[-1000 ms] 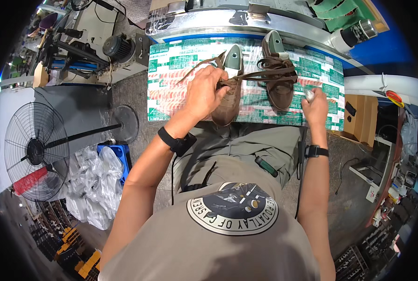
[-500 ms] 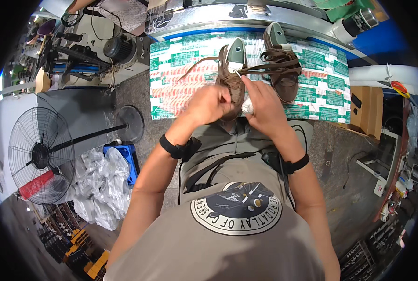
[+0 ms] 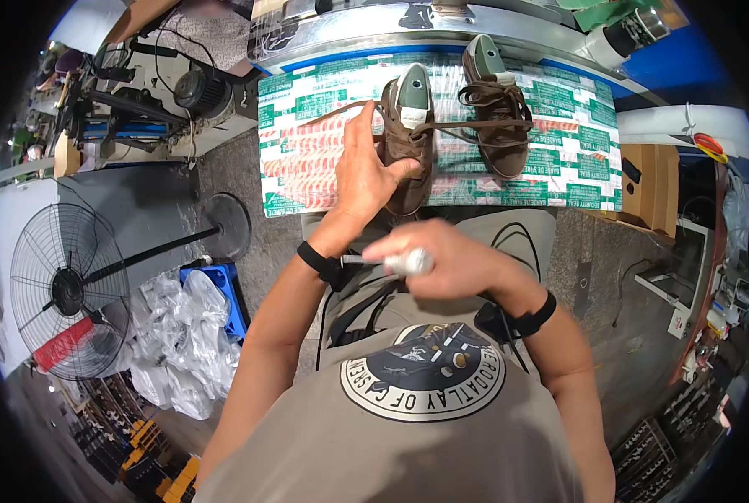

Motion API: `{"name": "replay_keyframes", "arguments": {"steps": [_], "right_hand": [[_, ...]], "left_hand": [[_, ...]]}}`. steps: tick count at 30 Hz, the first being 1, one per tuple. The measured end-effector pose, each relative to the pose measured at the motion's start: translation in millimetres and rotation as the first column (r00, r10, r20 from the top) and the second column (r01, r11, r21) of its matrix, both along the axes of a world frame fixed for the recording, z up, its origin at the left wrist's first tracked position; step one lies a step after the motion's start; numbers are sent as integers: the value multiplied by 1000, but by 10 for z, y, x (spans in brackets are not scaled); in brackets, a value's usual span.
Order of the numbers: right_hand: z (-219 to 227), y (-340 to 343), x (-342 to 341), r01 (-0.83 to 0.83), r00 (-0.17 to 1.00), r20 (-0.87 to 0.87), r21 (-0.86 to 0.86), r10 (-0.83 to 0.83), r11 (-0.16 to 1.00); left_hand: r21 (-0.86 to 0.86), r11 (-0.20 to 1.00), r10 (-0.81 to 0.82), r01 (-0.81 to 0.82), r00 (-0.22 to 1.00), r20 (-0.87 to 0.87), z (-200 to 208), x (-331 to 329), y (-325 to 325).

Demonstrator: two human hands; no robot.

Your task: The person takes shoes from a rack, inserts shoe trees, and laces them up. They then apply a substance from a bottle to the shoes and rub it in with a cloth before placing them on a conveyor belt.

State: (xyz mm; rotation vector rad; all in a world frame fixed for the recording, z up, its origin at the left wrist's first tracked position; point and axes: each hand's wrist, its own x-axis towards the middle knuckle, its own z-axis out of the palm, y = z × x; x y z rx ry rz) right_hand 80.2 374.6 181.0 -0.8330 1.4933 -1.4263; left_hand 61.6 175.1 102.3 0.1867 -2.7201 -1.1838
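Two brown lace-up shoes stand side by side with their toes toward me, the left shoe (image 3: 409,198) nearer my hands and the right shoe (image 3: 504,147) apart from it. Brown laces (image 3: 458,126) stretch from one to the other. My left hand (image 3: 362,172) lies along the left shoe's side, fingers stretched out and thumb over its upper. Closer to my body, my right hand (image 3: 456,260), smeared by motion, grips a tool with a white handle (image 3: 409,261) and a thin metal shaft pointing left. The exact kind of tool is unclear.
Under the shoes is a work surface (image 3: 571,180) covered in green, white and red printed tape. A metal machine edge (image 3: 357,38) runs behind it. To the left stand a fan (image 3: 68,289) and a blue crate (image 3: 236,298) with clear plastic bags. A cardboard box (image 3: 655,189) sits right.
My right hand has drawn back from the left shoe toward my body with the tool. My left hand's fingers have straightened along the shoe's side. The view has shifted slightly.
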Motion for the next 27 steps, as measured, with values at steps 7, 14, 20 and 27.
{"name": "replay_keyframes", "arguments": {"steps": [7, 14, 20, 27], "right_hand": [[48, 731, -211, 581, 813, -64, 152, -579, 799], [-985, 1788, -1024, 941, 310, -920, 261, -240, 214], [-688, 1092, -959, 884, 43, -955, -100, -293, 456], [-676, -179, -769, 601, 235, -893, -176, -383, 779]], "left_hand": [[-195, 953, -276, 232, 932, -237, 203, -223, -138], [22, 960, -277, 280, 956, -92, 150, -505, -262], [126, 954, -272, 271, 962, -5, 198, -418, -251], [-151, 890, -413, 430, 901, 133, 628, -430, -237]]}}
